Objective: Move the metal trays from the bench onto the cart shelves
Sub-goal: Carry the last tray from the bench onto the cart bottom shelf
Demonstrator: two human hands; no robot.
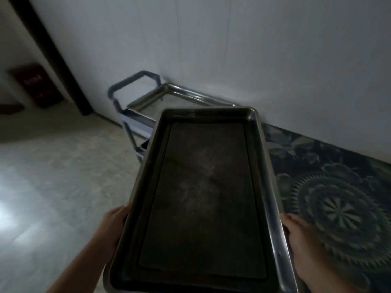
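Head view: metal tray carried toward the cart.
Left hand and right hand each clasp a long rim; the far end, beyond both hands, could dip and clip the cart rail.

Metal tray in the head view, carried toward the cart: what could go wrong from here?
1. The metal tray hides most of the cart, so its far edge could strike the cart's top rail instead of clearing it.
2. The left hand and right hand grip only the near ends of the long sides, so the far end might dip.
3. The scene is dim; judging shelf height looks hard.
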